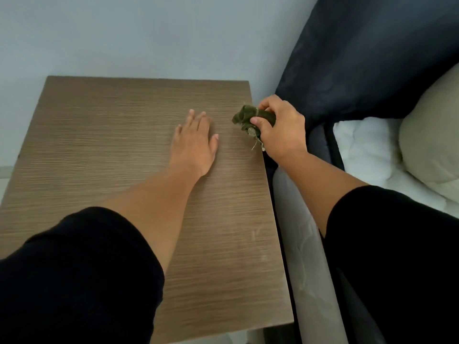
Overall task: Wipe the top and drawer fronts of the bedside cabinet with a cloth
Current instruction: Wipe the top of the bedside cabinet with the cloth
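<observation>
Head view: the brown wood-grain top of the rectangular bedside cabinet is seen from above, set against a pale grey wall; the left hand is laid palm-down on the top, right of its centre, its fingers straight and released; the right hand is held at the cabinet's right edge, its fingers and thumb curled round a crumpled dark green cloth; frayed threads are seen hanging from the cloth; both forearms are bare below black sleeves; a bed with a dark blue headboard, white bedding and a cream pillow is seen just beside the cabinet on the right.
</observation>
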### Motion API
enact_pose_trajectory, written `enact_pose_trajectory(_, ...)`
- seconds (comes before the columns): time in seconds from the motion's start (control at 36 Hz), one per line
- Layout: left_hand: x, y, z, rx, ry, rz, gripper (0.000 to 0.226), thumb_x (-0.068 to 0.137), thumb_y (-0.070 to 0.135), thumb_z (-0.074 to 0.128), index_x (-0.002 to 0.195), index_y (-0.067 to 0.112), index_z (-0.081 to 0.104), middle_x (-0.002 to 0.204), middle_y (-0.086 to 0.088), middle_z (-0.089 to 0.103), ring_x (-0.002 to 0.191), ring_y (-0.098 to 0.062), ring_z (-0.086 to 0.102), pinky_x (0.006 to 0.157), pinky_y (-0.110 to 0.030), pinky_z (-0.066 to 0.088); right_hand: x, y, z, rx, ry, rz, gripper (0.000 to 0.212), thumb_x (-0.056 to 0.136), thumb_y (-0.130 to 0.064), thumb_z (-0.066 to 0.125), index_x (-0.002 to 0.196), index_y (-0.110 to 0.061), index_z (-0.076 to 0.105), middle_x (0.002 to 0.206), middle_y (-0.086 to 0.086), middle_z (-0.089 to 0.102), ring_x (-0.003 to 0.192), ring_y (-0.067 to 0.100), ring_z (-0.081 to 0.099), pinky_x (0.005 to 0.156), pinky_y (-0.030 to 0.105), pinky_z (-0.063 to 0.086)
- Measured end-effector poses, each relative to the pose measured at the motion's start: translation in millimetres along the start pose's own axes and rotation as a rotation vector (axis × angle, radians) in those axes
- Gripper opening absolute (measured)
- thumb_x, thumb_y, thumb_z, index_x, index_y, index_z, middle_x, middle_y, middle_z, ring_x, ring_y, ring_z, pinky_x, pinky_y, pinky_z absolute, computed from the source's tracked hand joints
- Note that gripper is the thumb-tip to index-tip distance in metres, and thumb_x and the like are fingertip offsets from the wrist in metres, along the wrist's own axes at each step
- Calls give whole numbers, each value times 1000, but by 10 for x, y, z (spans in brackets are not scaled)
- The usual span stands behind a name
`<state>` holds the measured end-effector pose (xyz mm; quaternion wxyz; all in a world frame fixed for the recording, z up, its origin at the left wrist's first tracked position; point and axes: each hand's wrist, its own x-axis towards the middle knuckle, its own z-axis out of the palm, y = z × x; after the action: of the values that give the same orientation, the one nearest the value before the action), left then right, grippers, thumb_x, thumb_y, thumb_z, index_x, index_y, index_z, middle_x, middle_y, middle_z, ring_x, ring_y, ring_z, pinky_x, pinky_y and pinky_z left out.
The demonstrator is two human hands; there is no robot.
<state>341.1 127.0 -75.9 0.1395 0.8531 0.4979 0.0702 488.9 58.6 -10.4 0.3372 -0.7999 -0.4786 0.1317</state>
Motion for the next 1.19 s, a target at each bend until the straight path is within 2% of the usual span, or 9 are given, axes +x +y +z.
enact_pose_trajectory(0.14,243,-69,134,-36,16,-79,50,98,38,26,143,16,27,155,-1,21,145,-19,7,116,-41,10,426,-14,98,-33,-25,-74,18,89,-19,60,105,-19,66,104,1,64,94,13,56,84,22,46)
enact_pose_trajectory(0.28,270,-82,226,-58,168,-102,46,95,38,30,137,21,39,150,4,33,142,-13,19,113,-39,15,845,-35,239,-40,-79,-87,21,90,-22,57,109,-22,67,107,3,67,100,18,60,93,32,50)
enact_pose_trajectory(0.33,264,-67,229,-61,169,-106,45,95,38,30,136,22,39,149,5,34,142,-12,19,113,-38,14,973,-20,303,-37,-125,-89,22,91,-22,56,110,-22,66,108,1,68,101,16,60,92,30,50)
enact_pose_trajectory(0.42,265,-69,234,-53,160,-116,45,95,38,30,136,23,39,149,6,33,142,-11,19,113,-37,15,1158,30,418,-17,-232,-42,25,91,-26,56,116,-24,57,108,2,62,96,14,57,76,20,46)
enact_pose_trajectory(0.5,274,-76,236,-38,157,-125,45,95,38,31,136,23,39,149,7,34,142,-11,19,112,-37,16,1325,34,490,-37,-301,-35,29,91,-28,57,116,-19,47,100,6,62,92,19,56,75,27,46)
enact_pose_trajectory(0.64,288,-81,241,-26,132,-139,46,94,39,30,137,24,38,150,8,33,142,-11,19,113,-37,16,1496,-8,575,-496,68,-252,32,87,-42,54,105,-15,55,114,6,55,111,26,47,89,40,37)
enact_pose_trajectory(0.72,287,-78,241,-19,127,-151,46,94,40,29,137,25,38,150,8,32,142,-10,18,112,-37,16,1399,25,679,-601,97,-306,40,92,-48,39,104,-16,60,116,7,53,113,27,44,85,41,33)
enact_pose_trajectory(1.03,308,-72,231,-10,121,-165,47,94,41,29,137,26,38,150,10,31,142,-9,17,112,-37,15,1333,254,841,-283,-170,-269,30,89,-37,55,115,-25,65,129,-2,53,123,22,40,103,39,30)
enact_pose_trajectory(1.19,316,-72,241,-3,125,-159,47,95,41,29,138,25,37,150,9,31,142,-10,17,113,-37,15,1225,261,874,-206,-156,-144,28,89,-34,57,117,-32,64,133,-15,51,126,15,36,104,33,28)
